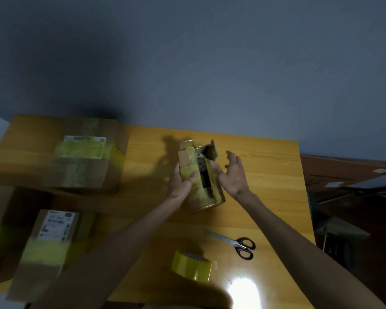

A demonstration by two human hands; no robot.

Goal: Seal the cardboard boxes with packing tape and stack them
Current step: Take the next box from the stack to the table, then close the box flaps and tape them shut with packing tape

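Box [204,192] flaps gape; left hand [179,184] grips its side, right hand [234,175] spread open alongside. Press both flaps flat before taping.

Bare forearms [283,221], left hand [179,184], right hand [234,175]

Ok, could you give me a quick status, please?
Left hand grips box, right hand open at its side. Top unsealed. Tape, scissors lie clear.
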